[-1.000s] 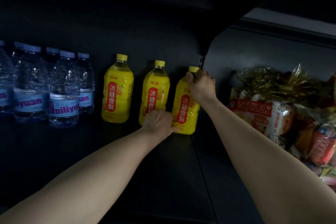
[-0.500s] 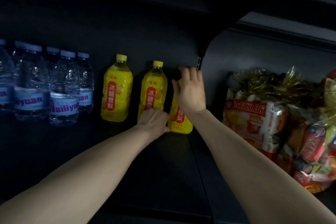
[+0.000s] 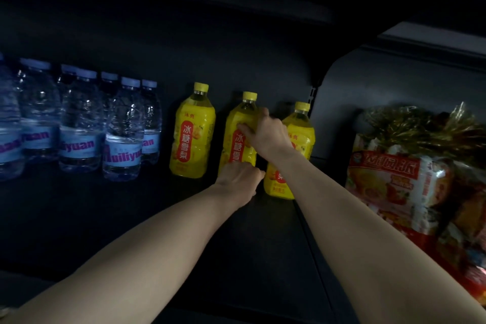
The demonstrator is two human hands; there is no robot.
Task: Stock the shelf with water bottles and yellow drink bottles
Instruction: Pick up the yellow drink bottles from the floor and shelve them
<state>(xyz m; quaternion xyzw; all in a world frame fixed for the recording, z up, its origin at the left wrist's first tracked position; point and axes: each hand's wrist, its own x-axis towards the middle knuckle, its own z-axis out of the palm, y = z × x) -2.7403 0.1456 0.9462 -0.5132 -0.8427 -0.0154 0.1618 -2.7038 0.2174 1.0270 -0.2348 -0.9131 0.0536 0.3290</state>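
The right hand (image 3: pixel 265 137) curls round the shoulder of the middle yellow drink bottle (image 3: pixel 238 137), thumb across its front, while the left hand (image 3: pixel 240 179) grips the same bottle at its base, fingers bent against the lower label. That bottle stands upright on the dark shelf (image 3: pixel 184 231), with a yellow cap, yellow wrap and a red oval label bearing white characters. Matching bottles stand at its 9 o'clock (image 3: pixel 193 134) and 3 o'clock (image 3: pixel 297 152). Farther toward 9 o'clock cluster clear water bottles (image 3: pixel 79 123) with pale blue caps and blue labels. At 3 o'clock lie snack bags (image 3: pixel 399 181).
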